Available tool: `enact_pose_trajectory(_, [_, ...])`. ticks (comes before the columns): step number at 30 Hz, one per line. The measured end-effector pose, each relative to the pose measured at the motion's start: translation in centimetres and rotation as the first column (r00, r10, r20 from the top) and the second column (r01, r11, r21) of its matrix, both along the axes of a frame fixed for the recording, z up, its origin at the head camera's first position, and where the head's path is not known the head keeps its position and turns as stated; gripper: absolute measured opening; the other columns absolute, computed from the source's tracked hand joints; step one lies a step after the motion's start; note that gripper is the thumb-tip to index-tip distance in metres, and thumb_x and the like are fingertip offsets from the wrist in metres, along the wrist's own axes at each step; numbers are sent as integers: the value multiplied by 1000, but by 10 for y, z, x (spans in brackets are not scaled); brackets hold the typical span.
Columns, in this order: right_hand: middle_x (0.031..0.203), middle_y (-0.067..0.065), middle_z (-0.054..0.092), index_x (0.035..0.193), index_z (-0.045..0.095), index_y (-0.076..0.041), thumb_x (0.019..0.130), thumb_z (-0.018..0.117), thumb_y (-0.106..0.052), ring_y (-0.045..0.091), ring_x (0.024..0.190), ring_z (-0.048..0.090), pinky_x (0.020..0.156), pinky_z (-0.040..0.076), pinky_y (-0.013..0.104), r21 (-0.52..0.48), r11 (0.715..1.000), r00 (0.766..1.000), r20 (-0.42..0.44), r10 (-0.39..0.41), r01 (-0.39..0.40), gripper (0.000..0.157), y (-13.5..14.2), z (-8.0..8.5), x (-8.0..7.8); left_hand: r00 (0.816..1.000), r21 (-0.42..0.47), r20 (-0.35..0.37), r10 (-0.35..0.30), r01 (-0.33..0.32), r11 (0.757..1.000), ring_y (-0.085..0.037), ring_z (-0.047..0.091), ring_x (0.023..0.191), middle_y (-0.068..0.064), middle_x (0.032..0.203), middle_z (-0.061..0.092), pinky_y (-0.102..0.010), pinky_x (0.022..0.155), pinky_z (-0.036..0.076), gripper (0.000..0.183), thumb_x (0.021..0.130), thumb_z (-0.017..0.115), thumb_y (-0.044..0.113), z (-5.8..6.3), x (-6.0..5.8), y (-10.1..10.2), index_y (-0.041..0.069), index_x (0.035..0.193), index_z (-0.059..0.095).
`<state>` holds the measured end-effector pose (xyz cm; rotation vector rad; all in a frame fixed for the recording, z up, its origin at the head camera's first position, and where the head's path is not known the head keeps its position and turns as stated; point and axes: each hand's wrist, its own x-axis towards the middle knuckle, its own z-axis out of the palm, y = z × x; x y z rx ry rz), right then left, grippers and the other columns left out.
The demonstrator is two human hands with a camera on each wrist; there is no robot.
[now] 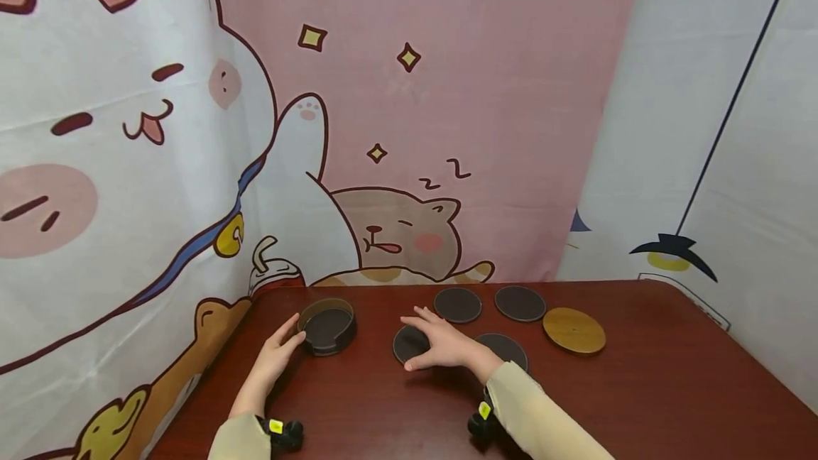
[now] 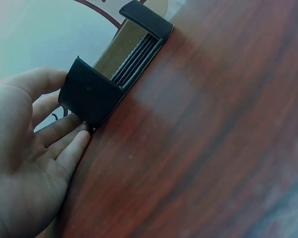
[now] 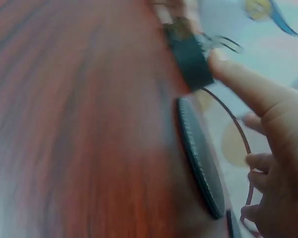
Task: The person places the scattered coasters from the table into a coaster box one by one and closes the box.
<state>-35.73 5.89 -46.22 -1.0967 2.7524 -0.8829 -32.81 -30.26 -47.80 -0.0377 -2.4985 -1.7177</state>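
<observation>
A round black coaster holder (image 1: pixel 327 343) with a tan inner wall stands at the left of the table. Through the notch in its side, several black coasters (image 2: pixel 137 58) show stacked inside. My left hand (image 1: pixel 276 353) rests its fingertips against the holder's left side, fingers only slightly bent. Over a round black coaster (image 1: pixel 409 343) in the middle hovers my right hand (image 1: pixel 447 345), thumb and fingers spread, nothing held. That coaster is partly hidden under the hand. In the right wrist view, the coaster (image 3: pixel 201 158) lies flat below the fingers.
Two black coasters lie at the back, one (image 1: pixel 458 305) left of the other (image 1: pixel 520 303). Another black coaster (image 1: pixel 505 350) is partly behind my right wrist. A wooden-coloured disc (image 1: pixel 574 330) lies to their right. A printed curtain (image 1: pixel 511 126) hangs behind the reddish-brown table (image 1: pixel 671 375).
</observation>
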Motion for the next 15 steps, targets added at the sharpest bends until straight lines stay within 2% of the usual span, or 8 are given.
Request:
enact_pose_trajectory(5, [145,9,15,137,30,-29,64,70,-53,33,131,10,92,27,56,-100,994,997,64,-34,41,86,8,-9,-4,1000,-10,1,25,-25,1000,-29,24,127,-14,139,29,-47,100,22,56,87,55,28,-2,-3,0,14,137,33])
enact_pose_trajectory(15, [144,15,15,137,33,-20,62,71,-54,36,129,14,89,28,58,-106,993,997,66,-36,43,90,13,-24,-10,999,-29,9,44,-44,999,-28,22,128,-11,140,29,-48,100,19,56,87,54,31,-4,-5,-1,18,137,33])
